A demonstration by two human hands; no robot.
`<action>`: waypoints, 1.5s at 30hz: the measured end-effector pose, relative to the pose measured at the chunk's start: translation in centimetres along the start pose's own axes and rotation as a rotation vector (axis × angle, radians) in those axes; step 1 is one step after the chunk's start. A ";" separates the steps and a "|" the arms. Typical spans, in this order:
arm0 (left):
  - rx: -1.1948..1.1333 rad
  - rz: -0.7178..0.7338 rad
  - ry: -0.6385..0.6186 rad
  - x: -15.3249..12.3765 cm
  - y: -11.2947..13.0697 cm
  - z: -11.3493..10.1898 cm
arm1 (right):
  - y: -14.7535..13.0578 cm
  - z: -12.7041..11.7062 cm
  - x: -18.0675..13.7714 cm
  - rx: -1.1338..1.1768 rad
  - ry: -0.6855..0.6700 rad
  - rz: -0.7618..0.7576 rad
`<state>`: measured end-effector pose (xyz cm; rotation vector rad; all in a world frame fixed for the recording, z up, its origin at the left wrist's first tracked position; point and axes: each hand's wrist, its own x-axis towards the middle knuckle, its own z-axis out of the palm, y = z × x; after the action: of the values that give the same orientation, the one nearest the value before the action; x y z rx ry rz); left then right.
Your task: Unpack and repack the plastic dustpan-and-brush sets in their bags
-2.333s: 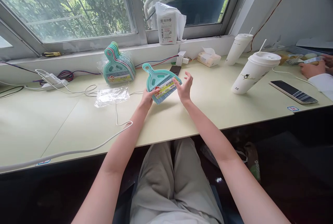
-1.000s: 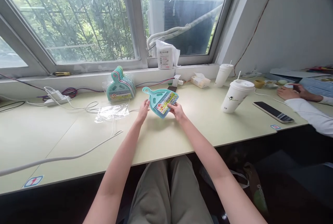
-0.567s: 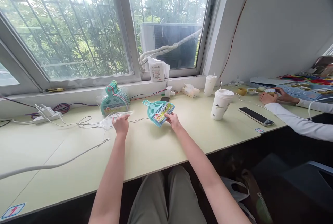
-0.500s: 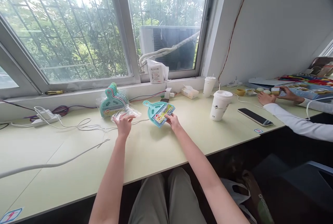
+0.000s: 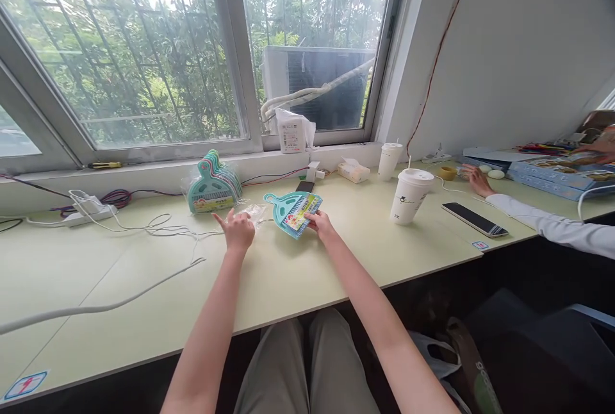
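My right hand grips a small teal dustpan-and-brush set by its lower right corner. A yellow printed label covers part of its blue bristles, and its looped handle points to the upper left. My left hand is over the table with its fingers spread. Just behind its fingers lies a crumpled clear plastic wrapper; whether the fingertips touch it is hard to tell. Further back on the left stands a row of similar dustpan sets in clear plastic, the front one teal.
Cables and a power strip lie at the left. Two white lidded cups with straws, a tissue pack and a phone are to the right. A co-worker's hand reaches over the table beside blue boxes.
My left hand has moved slightly right and its fingers have spread, the wrapper now behind them. My right hand still holds the dustpan set. The co-worker's hands have moved apart.
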<state>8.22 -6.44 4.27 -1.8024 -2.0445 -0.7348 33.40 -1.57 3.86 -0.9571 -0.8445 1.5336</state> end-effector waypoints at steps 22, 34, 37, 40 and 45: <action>-0.184 -0.036 -0.126 -0.4 1.3 0.5 | -0.1 0.3 -0.8 -0.171 -0.102 0.015; -0.429 0.205 0.062 -0.5 3.2 -1.0 | 0.7 1.8 -1.0 -0.027 -0.017 -0.122; -0.507 -0.236 0.364 -0.5 3.5 -1.4 | 0.7 1.6 -1.0 0.076 -0.042 -0.146; -0.903 -0.537 0.217 0.3 3.0 -1.2 | 0.6 1.6 -1.1 0.146 -0.096 -0.165; -1.636 -0.327 -0.172 1.4 2.3 -0.7 | 0.2 1.8 -1.4 0.092 -0.218 -0.182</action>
<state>10.15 -5.47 5.97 -2.0485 -1.7891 -3.0132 31.85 -3.00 4.64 -0.6357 -0.9783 1.5211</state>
